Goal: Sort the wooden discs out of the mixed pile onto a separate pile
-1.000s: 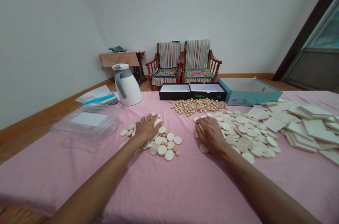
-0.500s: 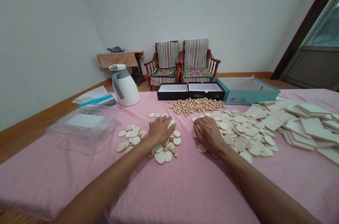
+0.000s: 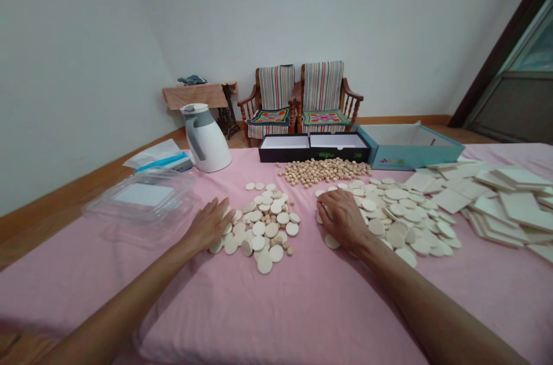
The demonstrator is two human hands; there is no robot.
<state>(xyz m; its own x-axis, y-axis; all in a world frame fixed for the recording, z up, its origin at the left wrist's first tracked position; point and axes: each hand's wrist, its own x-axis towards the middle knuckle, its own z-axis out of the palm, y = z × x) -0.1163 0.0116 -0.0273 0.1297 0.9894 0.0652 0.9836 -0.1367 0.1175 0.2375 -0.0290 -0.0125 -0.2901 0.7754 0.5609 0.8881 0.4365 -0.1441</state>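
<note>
My left hand [image 3: 208, 224] lies open, fingers stretched out, against the left edge of a small heap of round wooden discs [image 3: 258, 228]. A few small wooden beads [image 3: 290, 250] are mixed among these discs. My right hand [image 3: 343, 216] rests at the left edge of a larger heap of wooden discs [image 3: 395, 209]. Its fingers are bent down, with the thumb apart from them, and no held thing shows; part of the fingertips is hidden. Between the two hands runs a strip of pink cloth [image 3: 305, 238].
Behind the discs lie many wooden beads [image 3: 324, 171], a black divided box [image 3: 285, 153] and a blue box [image 3: 397, 156]. Square wooden boards [image 3: 518, 209] are piled at right. Clear plastic containers [image 3: 142, 195], a blue-and-white packet [image 3: 166, 163] and a white jug [image 3: 209, 146] stand at left.
My left hand has slid left from on top of the small disc heap to its left edge, and discs from the left now lie closer to the heap. My right hand has stayed put.
</note>
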